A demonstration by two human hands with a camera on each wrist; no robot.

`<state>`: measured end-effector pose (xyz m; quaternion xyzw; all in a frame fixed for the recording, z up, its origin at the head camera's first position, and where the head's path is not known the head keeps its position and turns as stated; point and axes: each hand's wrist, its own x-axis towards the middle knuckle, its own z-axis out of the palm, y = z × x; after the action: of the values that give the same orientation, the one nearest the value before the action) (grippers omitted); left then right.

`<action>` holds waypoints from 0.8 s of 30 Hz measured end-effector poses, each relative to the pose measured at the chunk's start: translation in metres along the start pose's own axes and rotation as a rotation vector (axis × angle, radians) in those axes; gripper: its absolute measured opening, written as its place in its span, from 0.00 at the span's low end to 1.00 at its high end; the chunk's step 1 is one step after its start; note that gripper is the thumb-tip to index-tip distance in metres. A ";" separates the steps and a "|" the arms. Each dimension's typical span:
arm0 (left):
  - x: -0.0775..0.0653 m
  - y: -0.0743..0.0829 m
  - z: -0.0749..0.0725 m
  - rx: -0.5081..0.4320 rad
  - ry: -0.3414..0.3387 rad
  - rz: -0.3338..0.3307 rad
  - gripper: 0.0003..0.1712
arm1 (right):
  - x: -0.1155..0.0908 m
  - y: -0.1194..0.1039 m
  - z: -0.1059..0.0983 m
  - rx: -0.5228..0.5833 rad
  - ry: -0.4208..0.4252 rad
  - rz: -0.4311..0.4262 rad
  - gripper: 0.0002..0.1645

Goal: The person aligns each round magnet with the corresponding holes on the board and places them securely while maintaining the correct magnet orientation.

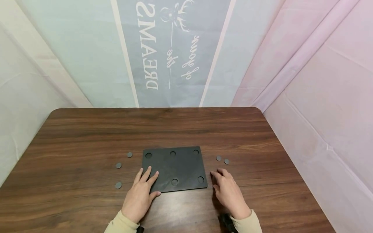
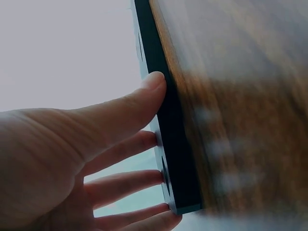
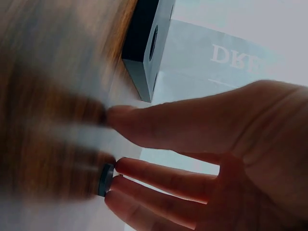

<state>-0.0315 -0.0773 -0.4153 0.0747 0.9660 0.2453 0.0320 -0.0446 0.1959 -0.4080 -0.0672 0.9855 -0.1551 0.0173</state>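
Observation:
A flat dark board (image 1: 186,166) with round recesses lies on the table. Spread over its front left corner, my left hand (image 1: 139,197) rests with fingertips on the top and the thumb (image 2: 154,82) against the front edge; one corner is hidden beneath it. To the right of the board, my right hand (image 1: 228,192) is lowered to the table. In the right wrist view its fingertips touch a small dark disc (image 3: 106,179), while the thumb (image 3: 127,118) stays apart from it. The head view hides this disc under the hand.
Two grey discs (image 1: 218,158) lie beyond my right hand. Three more discs (image 1: 118,165) are scattered left of the board. The brown wooden table (image 1: 87,129) ends at a printed cloth backdrop (image 1: 180,64), with pale cloth (image 1: 326,106) on both sides.

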 end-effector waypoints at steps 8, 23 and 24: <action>0.000 0.000 0.000 0.005 0.006 0.004 0.35 | -0.001 0.005 0.001 -0.006 0.052 0.018 0.23; -0.001 0.000 0.003 -0.003 0.028 0.014 0.34 | 0.001 0.008 0.001 0.070 0.066 0.081 0.23; -0.001 0.000 0.003 -0.001 0.028 0.015 0.34 | 0.001 0.009 0.001 0.071 0.064 0.082 0.23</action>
<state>-0.0302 -0.0760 -0.4181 0.0783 0.9656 0.2473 0.0165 -0.0466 0.2034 -0.4118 -0.0209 0.9813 -0.1914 -0.0054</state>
